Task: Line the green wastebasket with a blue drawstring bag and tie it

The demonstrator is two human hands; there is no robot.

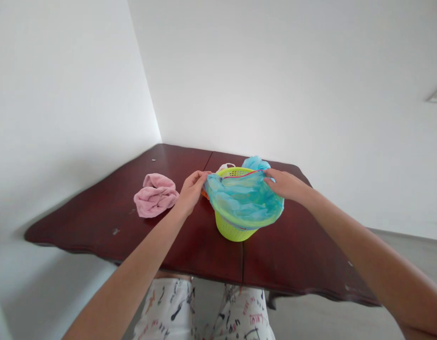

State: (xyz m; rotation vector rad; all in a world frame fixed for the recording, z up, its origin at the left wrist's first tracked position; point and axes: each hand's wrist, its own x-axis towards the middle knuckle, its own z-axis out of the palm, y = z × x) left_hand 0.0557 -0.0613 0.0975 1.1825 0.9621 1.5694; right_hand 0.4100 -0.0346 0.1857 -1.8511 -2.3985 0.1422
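Both hands at far rim of lime-green basket (232, 230), mid-tabletop, just right of centre seam. Left hand (191, 191) pinches blue plastic bag (245, 200) at basket's left rim; right hand (284, 184) grips same bag at right rim, red drawstring edge between them. Hands apart, each closed on bag film, mouth stretched left-right across basket opening. Bag sags inside, draped over near rim. Both hands equally close. Pink towel (155, 194) bunched left of basket, apart. More blue plastic behind basket. Dark wooden tabletop (98, 212).
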